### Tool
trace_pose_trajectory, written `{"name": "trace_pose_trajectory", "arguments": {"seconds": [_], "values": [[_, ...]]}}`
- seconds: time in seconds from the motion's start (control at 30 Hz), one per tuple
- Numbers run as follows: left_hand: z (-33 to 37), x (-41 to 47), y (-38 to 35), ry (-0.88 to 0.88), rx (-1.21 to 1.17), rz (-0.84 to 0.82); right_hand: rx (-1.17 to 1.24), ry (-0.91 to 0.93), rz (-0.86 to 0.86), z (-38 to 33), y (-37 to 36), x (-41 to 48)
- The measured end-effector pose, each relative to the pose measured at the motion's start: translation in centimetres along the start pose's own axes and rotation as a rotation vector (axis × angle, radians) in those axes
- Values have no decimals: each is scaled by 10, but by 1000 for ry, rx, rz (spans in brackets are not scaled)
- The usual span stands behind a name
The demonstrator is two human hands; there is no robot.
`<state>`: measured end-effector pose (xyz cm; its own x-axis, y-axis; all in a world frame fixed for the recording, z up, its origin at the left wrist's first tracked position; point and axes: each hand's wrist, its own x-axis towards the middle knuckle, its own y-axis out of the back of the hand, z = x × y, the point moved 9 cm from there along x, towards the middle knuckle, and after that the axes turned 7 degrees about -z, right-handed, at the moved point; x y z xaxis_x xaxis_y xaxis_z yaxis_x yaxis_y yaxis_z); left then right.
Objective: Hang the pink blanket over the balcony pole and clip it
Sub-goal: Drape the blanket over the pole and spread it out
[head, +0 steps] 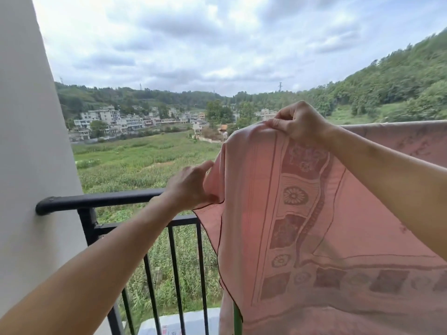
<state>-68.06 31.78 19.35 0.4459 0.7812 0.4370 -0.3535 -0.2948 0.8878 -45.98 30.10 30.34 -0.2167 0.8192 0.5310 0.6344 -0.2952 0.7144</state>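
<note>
The pink blanket (314,213), patterned with darker flower squares, drapes over a raised line at the right and hangs down in front of the balcony. My right hand (298,122) pinches its top edge at the highest point. Lower and to the left, my left hand (191,187) grips the blanket's left edge beside the black railing (101,199). The pole under the cloth is hidden. No clip is visible.
A white wall (31,141) stands at the left, where the railing's top bar joins it. Black vertical bars (174,274) run below. A green upright (237,320) shows at the blanket's lower left edge. Fields and houses lie far beyond.
</note>
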Motion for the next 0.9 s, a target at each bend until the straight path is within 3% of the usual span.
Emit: {"name": "trace_pose_trajectory", "arguments": {"seconds": [0.07, 0.17, 0.23, 0.33, 0.43, 0.5, 0.57, 0.67, 0.8, 0.9], "values": [[15, -4, 15, -118, 141, 157, 17, 9, 12, 0, 1, -2], [30, -8, 35, -159, -11, 295, 43, 13, 5, -4, -4, -3], [25, -2, 49, -109, -131, 352, 13, 67, 9, -20, -11, -6], [-1, 6, 76, -10, -245, 375, -221, 263, 4, -61, -31, -17], [-17, 3, 105, 23, -238, 407, -433, 322, -19, -81, -56, -17], [-16, -1, 106, 75, -174, 428, -385, 322, 17, -85, -58, -10], [-18, -2, 87, 160, -211, 348, -249, 270, 63, -80, -50, -1], [-23, -1, 40, 216, -530, 98, -84, 191, 44, -68, -46, 7], [-19, -5, 3, 310, -648, -127, 27, 182, 39, -62, -43, 4], [-17, -16, -31, 545, -1056, -357, 74, 184, 48, -61, -43, 2]]}}
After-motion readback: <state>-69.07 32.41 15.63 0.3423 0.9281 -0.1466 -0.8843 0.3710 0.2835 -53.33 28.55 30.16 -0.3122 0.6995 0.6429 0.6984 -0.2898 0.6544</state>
